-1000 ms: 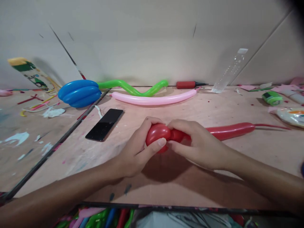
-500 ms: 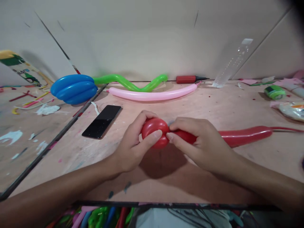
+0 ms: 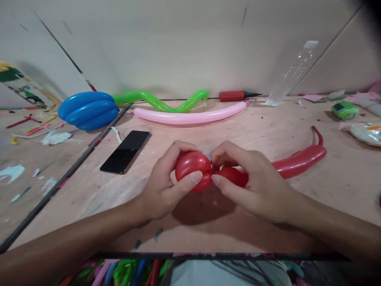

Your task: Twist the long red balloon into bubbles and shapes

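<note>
A long red balloon [image 3: 300, 161] is held above the table [image 3: 98, 222] between both hands. My left hand [image 3: 168, 178] wraps round its folded, bulging end, thumb pressed on the front. At the narrow pinched spot beside that bulge, my right hand [image 3: 250, 174] has thumb and index finger on the balloon. The balloon's long body runs out past my right hand to the right and ends in a thin, uninflated tail that bends upward. Part of the balloon is hidden behind the right hand's fingers.
Behind the hands lie a pink balloon [image 3: 190, 118], a green-and-blue balloon shape [image 3: 89, 110] and a red hand pump [image 3: 232, 95]. A black phone [image 3: 125, 152] rests at left. A clear bottle [image 3: 290, 75] stands at the back right; a green roll [image 3: 345, 110] lies further right.
The red balloon's tail end has swung and its thin tip now curls upward instead of pointing right. Both hands keep their hold; the view has shifted slightly.
</note>
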`<action>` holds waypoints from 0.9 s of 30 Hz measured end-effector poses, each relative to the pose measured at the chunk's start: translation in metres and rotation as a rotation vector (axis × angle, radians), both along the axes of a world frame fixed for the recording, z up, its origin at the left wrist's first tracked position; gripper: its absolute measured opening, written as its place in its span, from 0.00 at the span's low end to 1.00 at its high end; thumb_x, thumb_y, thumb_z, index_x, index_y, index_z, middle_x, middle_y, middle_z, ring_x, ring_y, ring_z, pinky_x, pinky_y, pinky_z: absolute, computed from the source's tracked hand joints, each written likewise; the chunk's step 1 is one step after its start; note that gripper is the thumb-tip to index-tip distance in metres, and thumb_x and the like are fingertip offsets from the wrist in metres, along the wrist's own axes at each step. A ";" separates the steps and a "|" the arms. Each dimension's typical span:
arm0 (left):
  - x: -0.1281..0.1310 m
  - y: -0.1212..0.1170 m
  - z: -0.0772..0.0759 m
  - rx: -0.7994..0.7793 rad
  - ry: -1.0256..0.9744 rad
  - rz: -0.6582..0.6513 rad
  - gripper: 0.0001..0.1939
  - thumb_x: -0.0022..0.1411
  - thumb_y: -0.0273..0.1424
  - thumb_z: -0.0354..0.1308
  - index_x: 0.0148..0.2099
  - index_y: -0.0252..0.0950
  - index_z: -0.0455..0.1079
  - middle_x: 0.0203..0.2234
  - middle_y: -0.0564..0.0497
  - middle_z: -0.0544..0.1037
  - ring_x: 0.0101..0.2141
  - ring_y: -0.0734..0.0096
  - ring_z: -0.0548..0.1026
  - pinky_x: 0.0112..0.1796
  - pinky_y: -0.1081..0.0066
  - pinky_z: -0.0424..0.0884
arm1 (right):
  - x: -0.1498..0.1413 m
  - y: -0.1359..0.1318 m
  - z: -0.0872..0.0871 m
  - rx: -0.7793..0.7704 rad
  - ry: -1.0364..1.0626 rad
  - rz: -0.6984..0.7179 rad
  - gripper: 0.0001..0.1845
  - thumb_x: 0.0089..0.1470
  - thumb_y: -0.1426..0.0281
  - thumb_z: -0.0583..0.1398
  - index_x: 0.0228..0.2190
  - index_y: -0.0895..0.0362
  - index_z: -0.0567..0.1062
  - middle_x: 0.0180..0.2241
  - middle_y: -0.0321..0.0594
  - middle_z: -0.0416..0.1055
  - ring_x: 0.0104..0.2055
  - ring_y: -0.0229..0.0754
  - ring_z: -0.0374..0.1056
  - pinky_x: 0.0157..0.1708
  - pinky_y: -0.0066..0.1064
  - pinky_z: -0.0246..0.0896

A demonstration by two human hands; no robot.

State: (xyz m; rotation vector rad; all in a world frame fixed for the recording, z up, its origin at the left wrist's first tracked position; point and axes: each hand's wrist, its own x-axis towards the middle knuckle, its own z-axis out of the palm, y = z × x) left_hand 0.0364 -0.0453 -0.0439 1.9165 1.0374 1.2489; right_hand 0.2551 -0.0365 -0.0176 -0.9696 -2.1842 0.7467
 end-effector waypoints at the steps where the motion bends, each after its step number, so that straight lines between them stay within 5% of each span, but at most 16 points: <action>1: 0.000 0.000 0.000 0.008 0.004 0.011 0.13 0.65 0.39 0.64 0.49 0.42 0.70 0.42 0.50 0.77 0.41 0.64 0.75 0.43 0.67 0.72 | 0.000 0.001 -0.001 0.011 0.005 0.017 0.08 0.57 0.75 0.62 0.39 0.52 0.72 0.36 0.32 0.76 0.36 0.40 0.71 0.38 0.32 0.63; 6: 0.000 0.004 -0.001 -0.003 0.017 0.072 0.16 0.61 0.39 0.66 0.49 0.41 0.71 0.43 0.49 0.78 0.42 0.62 0.76 0.44 0.66 0.73 | -0.002 0.006 -0.007 -0.083 0.140 0.074 0.11 0.59 0.80 0.56 0.39 0.54 0.73 0.41 0.36 0.74 0.44 0.41 0.70 0.46 0.33 0.64; 12: -0.001 0.006 -0.002 -0.038 0.036 0.022 0.17 0.60 0.36 0.67 0.50 0.41 0.72 0.44 0.48 0.78 0.43 0.61 0.77 0.45 0.66 0.74 | -0.004 0.002 -0.008 -0.390 0.212 0.039 0.03 0.62 0.73 0.59 0.37 0.53 0.71 0.35 0.33 0.70 0.36 0.38 0.67 0.35 0.30 0.62; 17: -0.001 0.002 -0.001 -0.060 0.035 -0.036 0.16 0.60 0.35 0.67 0.51 0.42 0.74 0.44 0.49 0.79 0.43 0.61 0.77 0.44 0.67 0.75 | -0.007 0.002 -0.005 -0.314 0.147 0.025 0.12 0.60 0.62 0.66 0.30 0.55 0.72 0.31 0.32 0.71 0.34 0.38 0.66 0.36 0.31 0.60; 21: -0.001 0.003 -0.002 -0.137 0.003 -0.056 0.15 0.62 0.41 0.67 0.48 0.41 0.75 0.42 0.49 0.80 0.41 0.61 0.78 0.44 0.66 0.75 | -0.006 0.005 -0.006 -0.287 0.141 0.086 0.05 0.60 0.72 0.62 0.31 0.55 0.72 0.30 0.31 0.71 0.33 0.37 0.66 0.34 0.29 0.60; 27: 0.004 0.003 -0.004 -0.139 -0.005 -0.011 0.14 0.62 0.41 0.66 0.46 0.41 0.74 0.40 0.49 0.80 0.39 0.62 0.77 0.42 0.66 0.75 | -0.003 0.006 -0.015 -0.015 -0.006 0.066 0.04 0.55 0.76 0.59 0.31 0.55 0.70 0.30 0.33 0.70 0.32 0.39 0.64 0.35 0.32 0.57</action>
